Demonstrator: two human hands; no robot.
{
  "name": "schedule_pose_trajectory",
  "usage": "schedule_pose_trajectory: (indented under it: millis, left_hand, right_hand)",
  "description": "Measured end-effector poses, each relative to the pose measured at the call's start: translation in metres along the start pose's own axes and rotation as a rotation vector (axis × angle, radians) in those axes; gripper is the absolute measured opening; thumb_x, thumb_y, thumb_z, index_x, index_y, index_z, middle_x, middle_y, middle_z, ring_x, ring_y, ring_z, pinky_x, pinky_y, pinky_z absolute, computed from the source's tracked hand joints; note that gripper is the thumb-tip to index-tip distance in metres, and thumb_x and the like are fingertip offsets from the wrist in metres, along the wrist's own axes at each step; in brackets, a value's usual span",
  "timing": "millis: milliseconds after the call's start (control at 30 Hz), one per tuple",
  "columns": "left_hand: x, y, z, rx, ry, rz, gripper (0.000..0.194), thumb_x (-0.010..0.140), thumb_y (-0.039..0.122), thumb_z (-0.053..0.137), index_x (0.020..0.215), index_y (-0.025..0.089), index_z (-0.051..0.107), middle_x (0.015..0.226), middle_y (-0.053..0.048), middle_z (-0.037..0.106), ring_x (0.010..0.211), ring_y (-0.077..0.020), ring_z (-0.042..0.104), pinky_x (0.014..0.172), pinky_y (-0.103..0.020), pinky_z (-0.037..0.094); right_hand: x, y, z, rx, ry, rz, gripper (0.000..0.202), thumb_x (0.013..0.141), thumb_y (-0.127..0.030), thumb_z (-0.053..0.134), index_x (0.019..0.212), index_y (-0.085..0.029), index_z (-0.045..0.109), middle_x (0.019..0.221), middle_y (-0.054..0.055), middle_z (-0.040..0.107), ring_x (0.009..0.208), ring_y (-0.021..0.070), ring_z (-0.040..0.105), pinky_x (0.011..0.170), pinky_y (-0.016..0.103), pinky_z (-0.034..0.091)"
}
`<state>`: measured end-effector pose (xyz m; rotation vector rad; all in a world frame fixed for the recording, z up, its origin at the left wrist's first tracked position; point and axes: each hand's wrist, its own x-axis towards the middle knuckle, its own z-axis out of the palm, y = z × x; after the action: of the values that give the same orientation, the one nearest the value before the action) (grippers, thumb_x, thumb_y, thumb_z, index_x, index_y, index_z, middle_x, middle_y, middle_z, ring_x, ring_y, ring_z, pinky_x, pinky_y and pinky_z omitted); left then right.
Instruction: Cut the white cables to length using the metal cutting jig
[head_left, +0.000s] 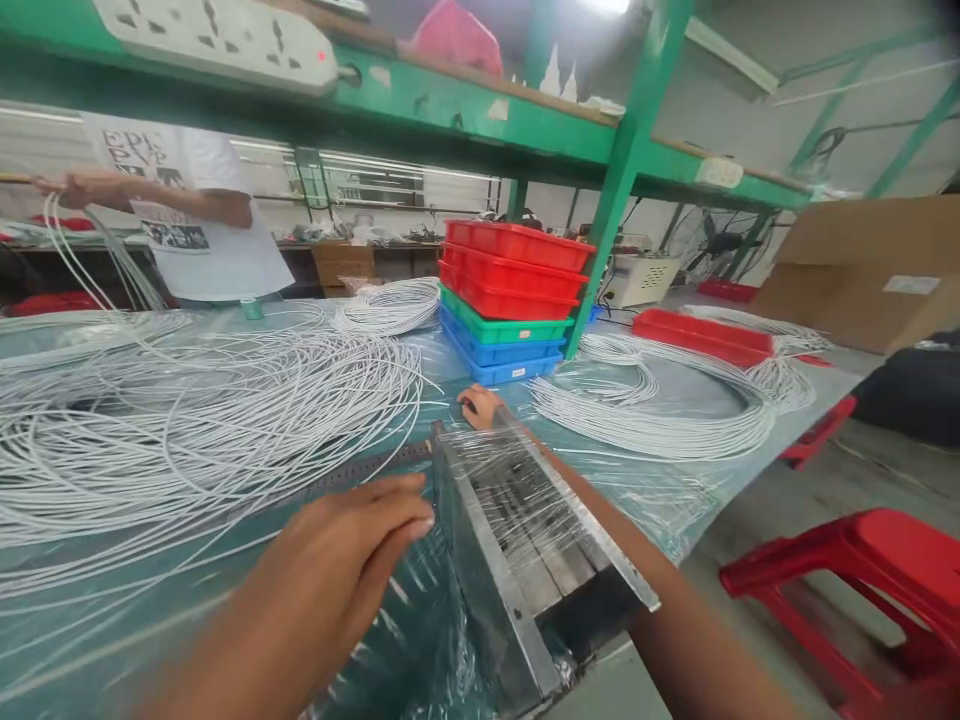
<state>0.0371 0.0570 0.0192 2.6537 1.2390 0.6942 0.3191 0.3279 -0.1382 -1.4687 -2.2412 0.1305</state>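
Note:
A metal channel-shaped fixture [491, 560] with strands stretched over its top stands at the table's front edge. My left hand [352, 545] is just left of it, fingers extended and close together, holding nothing that I can make out. My right arm reaches along the fixture's right side, and my right hand [480, 405] is at its far end, fingers curled; what they hold, if anything, is hidden. Left of the fixture lies a flat perforated strip [360, 470], partly under a large tangle of white cables [247, 400].
Stacked red, green and blue trays [510, 290] stand beyond my right hand, beside a green post [622, 160]. More coiled white cable [675, 420] lies at the right. A red stool [885, 560] stands on the floor. Across the table, a person [202, 200] holds cables.

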Motion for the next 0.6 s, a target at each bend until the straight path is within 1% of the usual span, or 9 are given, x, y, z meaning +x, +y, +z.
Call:
schedule_pose_trajectory:
  millis: [33, 100, 200, 267, 300, 400, 467, 533, 600]
  left_hand:
    - [0.012, 0.004, -0.003, -0.018, -0.007, 0.007, 0.049, 0.11, 0.039, 0.031, 0.099, 0.026, 0.077, 0.122, -0.002, 0.073, 0.115, -0.0242, 0.071, 0.083, -0.031, 0.062]
    - [0.028, 0.008, -0.005, -0.074, -0.034, 0.009, 0.048, 0.11, 0.039, 0.031, 0.089, 0.024, 0.073, 0.108, -0.003, 0.075, 0.114, -0.0243, 0.071, 0.082, -0.031, 0.058]
    - [0.033, 0.011, 0.001, -0.199, -0.079, 0.011, 0.044, 0.109, 0.037, 0.032, 0.084, 0.023, 0.066, 0.086, -0.001, 0.07, 0.099, -0.0202, 0.072, 0.076, -0.027, 0.052]
    - [0.03, 0.012, 0.01, -0.246, -0.078, -0.023, 0.042, 0.107, 0.035, 0.03, 0.084, 0.023, 0.063, 0.086, -0.001, 0.069, 0.087, -0.0191, 0.071, 0.069, -0.028, 0.05]
    - [0.028, 0.012, 0.014, -0.254, -0.062, -0.047, 0.041, 0.107, 0.035, 0.03, 0.085, 0.023, 0.062, 0.09, -0.001, 0.069, 0.086, -0.0194, 0.07, 0.067, -0.028, 0.049]
    - [0.023, 0.01, 0.024, -0.241, -0.031, -0.091, 0.04, 0.109, 0.037, 0.03, 0.092, 0.026, 0.065, 0.107, 0.0, 0.072, 0.094, -0.0215, 0.072, 0.071, -0.031, 0.052]
    - [0.022, 0.009, 0.027, -0.202, -0.01, -0.085, 0.041, 0.11, 0.036, 0.029, 0.095, 0.026, 0.066, 0.115, -0.001, 0.072, 0.098, -0.0235, 0.073, 0.073, -0.034, 0.054]
    - [0.022, 0.01, 0.027, -0.169, 0.014, -0.062, 0.043, 0.11, 0.033, 0.029, 0.092, 0.024, 0.067, 0.114, -0.002, 0.073, 0.096, -0.0246, 0.074, 0.07, -0.034, 0.056]
    - [0.024, 0.012, 0.025, -0.17, 0.067, -0.012, 0.042, 0.109, 0.029, 0.03, 0.087, 0.024, 0.066, 0.104, -0.002, 0.075, 0.088, -0.0227, 0.074, 0.065, -0.032, 0.056]
  right_hand:
    - [0.0, -0.001, -0.001, -0.01, -0.003, 0.003, 0.032, 0.103, -0.04, 0.062, 0.124, -0.016, 0.065, 0.124, 0.007, 0.063, 0.109, 0.0221, 0.062, 0.097, 0.043, 0.055]
    - [0.0, -0.002, -0.002, -0.03, -0.013, 0.012, 0.027, 0.104, -0.034, 0.06, 0.124, -0.017, 0.065, 0.123, 0.006, 0.063, 0.107, 0.0203, 0.061, 0.096, 0.039, 0.052]
    - [-0.001, -0.004, -0.005, -0.058, -0.03, 0.028, 0.025, 0.103, -0.023, 0.053, 0.125, -0.02, 0.064, 0.122, 0.003, 0.062, 0.104, 0.016, 0.057, 0.092, 0.027, 0.043]
    - [-0.002, -0.005, -0.007, -0.073, -0.04, 0.037, 0.027, 0.103, -0.02, 0.05, 0.127, -0.022, 0.063, 0.122, 0.001, 0.061, 0.101, 0.014, 0.054, 0.087, 0.021, 0.039]
    - [-0.002, -0.005, -0.007, -0.079, -0.045, 0.04, 0.028, 0.103, -0.021, 0.049, 0.128, -0.022, 0.062, 0.123, 0.001, 0.061, 0.1, 0.0136, 0.053, 0.085, 0.02, 0.037]
    - [-0.003, -0.007, -0.009, -0.093, -0.061, 0.04, 0.028, 0.104, -0.022, 0.047, 0.128, -0.021, 0.06, 0.125, 0.001, 0.061, 0.096, 0.0131, 0.051, 0.082, 0.018, 0.035]
    - [-0.003, -0.007, -0.01, -0.102, -0.069, 0.032, 0.028, 0.104, -0.022, 0.047, 0.128, -0.02, 0.059, 0.127, 0.002, 0.06, 0.095, 0.013, 0.051, 0.081, 0.019, 0.034]
    - [-0.003, -0.007, -0.011, -0.113, -0.077, 0.027, 0.028, 0.104, -0.022, 0.045, 0.129, -0.019, 0.059, 0.128, 0.003, 0.059, 0.096, 0.0131, 0.052, 0.081, 0.019, 0.035]
    - [-0.003, -0.007, -0.012, -0.131, -0.096, 0.028, 0.029, 0.105, -0.022, 0.044, 0.13, -0.019, 0.058, 0.13, 0.003, 0.058, 0.097, 0.0136, 0.052, 0.081, 0.02, 0.035]
